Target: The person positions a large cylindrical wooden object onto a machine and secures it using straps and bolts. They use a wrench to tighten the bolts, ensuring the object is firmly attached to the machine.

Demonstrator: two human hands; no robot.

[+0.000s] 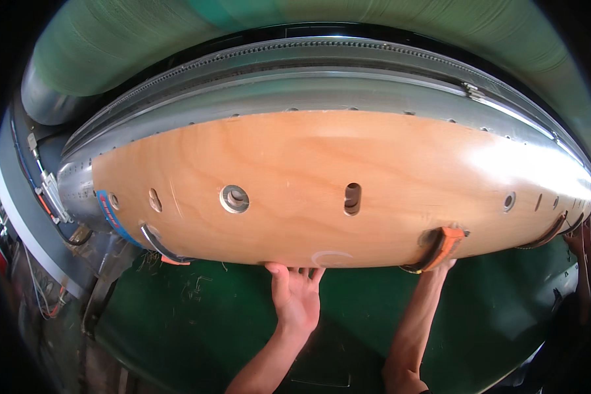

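Left grip (298,299) palm-up, right grip (446,264) mostly hidden, both forearms (415,328) extended

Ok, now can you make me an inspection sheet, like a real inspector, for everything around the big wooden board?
Surface: green surface below, with shadows across it.
Job's things: wooden board with round and oblong holes; orange strap-like piece at its lower edge.
Clutter: thin scraps scattered at the left of the green surface.
Grips: left grip, a bare hand, touches the board's lower edge, fingertips hidden; right grip is mostly hidden behind the orange piece.
Cables: thin cables at the lower left.
Surroundings: large green roller above; another person's hand at the far right.
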